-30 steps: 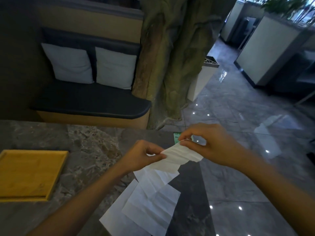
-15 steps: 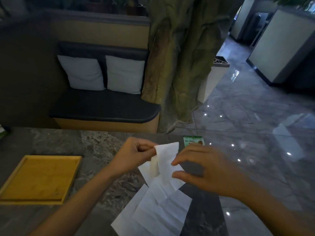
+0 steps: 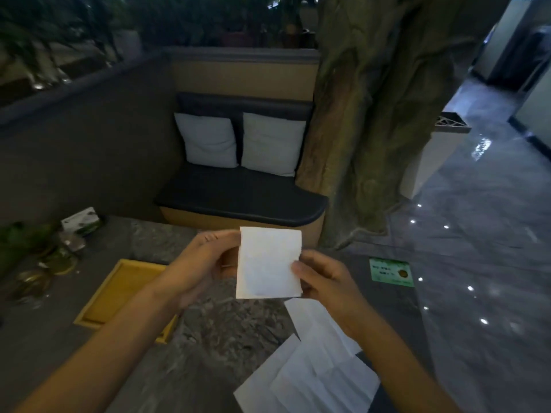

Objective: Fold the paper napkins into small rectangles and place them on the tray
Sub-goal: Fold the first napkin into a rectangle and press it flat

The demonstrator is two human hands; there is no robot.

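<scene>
A white paper napkin point(image 3: 268, 263), folded into a small upright rectangle, is held in the air above the marble table point(image 3: 226, 326). My left hand point(image 3: 199, 263) grips its left edge, fingers behind the paper. My right hand point(image 3: 322, 281) pinches its right edge with the thumb in front. Unfolded white napkins point(image 3: 316, 371) lie overlapping on the table below my right wrist. The yellow wooden tray point(image 3: 119, 296) sits on the table to the left, partly hidden by my left forearm; the part I see holds nothing.
A green card point(image 3: 391, 272) lies on the table to the right. Small plants and a green-and-white box point(image 3: 80, 222) crowd the table's far left. Beyond are a dark bench with two pillows point(image 3: 238, 144), a tree trunk point(image 3: 372, 114) and a glossy floor to the right.
The napkin went from a loose strip stretched between my hands to a flat small rectangle held upright. The view shifted right and up, so the tray now appears closer to centre.
</scene>
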